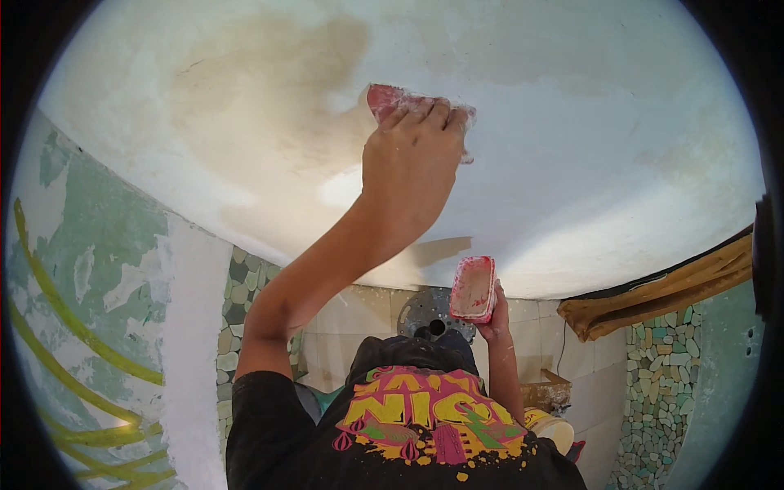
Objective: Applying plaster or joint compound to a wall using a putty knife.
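Observation:
My left hand is raised high and presses a red scraper, crusted with white paste, flat against the pale plastered surface. Its fingers are closed over the scraper's back, hiding part of it. Lower and to the right, my right hand grips a small red rectangular tub from its side and base. The tub is tilted so its inside shows, with off-white paste in it and smears on the rim. Damp-looking tan patches mark the plaster left of the scraper.
A brown frame-like piece juts in at the right. Pebble-mosaic strips line both sides, with a patchy green wall bearing yellow-green bands at left. Below are a round grey metal piece and a yellowish bucket.

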The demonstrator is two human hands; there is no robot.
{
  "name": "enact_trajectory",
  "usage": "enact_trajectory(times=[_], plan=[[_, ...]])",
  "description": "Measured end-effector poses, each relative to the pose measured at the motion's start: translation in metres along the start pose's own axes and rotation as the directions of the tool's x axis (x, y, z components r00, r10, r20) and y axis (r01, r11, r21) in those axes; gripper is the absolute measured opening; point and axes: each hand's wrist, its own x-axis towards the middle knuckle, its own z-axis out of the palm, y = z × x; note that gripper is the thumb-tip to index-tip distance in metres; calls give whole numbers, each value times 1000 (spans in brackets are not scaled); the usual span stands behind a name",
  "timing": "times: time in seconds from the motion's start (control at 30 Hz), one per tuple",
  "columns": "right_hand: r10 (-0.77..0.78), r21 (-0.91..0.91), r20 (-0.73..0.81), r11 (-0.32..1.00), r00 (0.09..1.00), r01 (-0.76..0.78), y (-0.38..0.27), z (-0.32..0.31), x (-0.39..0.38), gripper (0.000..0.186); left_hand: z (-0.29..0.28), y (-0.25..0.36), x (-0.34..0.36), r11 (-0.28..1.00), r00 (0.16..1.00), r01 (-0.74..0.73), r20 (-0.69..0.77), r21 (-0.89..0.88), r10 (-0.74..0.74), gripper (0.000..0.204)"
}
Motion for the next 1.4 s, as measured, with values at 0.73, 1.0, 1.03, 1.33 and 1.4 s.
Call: enact_trajectory(times=[0.73,1.0,1.03,1.33,1.4], plan=[[-45,-6,31,999,998,46,-10,23,-36,60,40,34,-113,471,888,454,426,-757,-171,52],[-90,0,34,996,995,90,-24,73,-36,55,81,92,-205,-585,423,729,906,-355,-22,29],[-120,-13,42,993,992,120,-27,81,-34,55,89,95,-214,-524,481,730,875,-438,-61,28],[-125,-42,9,991,992,125,-42,108,-22,52,67,82,-187,330,682,732,636,-597,-361,59],[-117,-30,14,993,993,117,-39,110,-26,52,83,81,-195,234,652,757,679,-610,-338,64]])
